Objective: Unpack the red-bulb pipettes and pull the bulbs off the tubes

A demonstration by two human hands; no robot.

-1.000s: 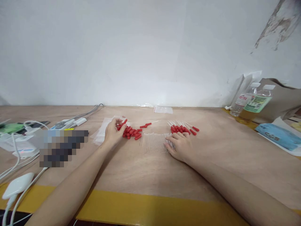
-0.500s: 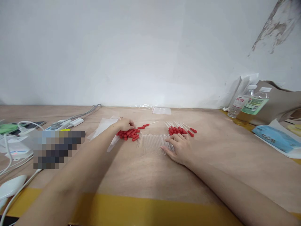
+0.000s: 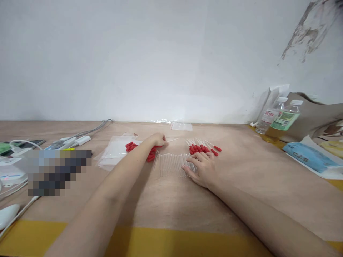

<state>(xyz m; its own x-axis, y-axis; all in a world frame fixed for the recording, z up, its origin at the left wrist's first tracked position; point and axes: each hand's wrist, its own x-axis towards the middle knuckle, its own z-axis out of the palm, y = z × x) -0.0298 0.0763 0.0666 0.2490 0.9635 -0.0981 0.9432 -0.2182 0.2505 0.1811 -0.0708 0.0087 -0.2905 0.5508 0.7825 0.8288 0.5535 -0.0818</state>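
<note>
My left hand (image 3: 158,139) reaches across a loose pile of red rubber bulbs (image 3: 151,155). Its fingers are curled down over the spot where two red-bulbed droppers lay, and a thin glass tip (image 3: 173,140) sticks out to its right. What the fingers hold is hidden. My right hand (image 3: 201,167) lies flat, fingers stretched out, on the right end of a row of clear glass tubes (image 3: 170,165). Just beyond it is a heap of assembled droppers with red bulbs (image 3: 201,147). A few more red bulbs (image 3: 130,145) lie to the left on clear plastic bags (image 3: 112,153).
A small clear bag (image 3: 181,126) lies near the wall. Cables, chargers and a blurred patch (image 3: 59,171) fill the left side of the table. Two plastic bottles (image 3: 284,119), a brown paper bag and a blue pack (image 3: 308,157) stand at the right. Yellow tape (image 3: 174,242) marks the near edge.
My left hand has travelled rightward from the plastic bags, over the red bulbs, to the loose droppers. My right hand has stayed on the glass tubes. The view has shifted a little.
</note>
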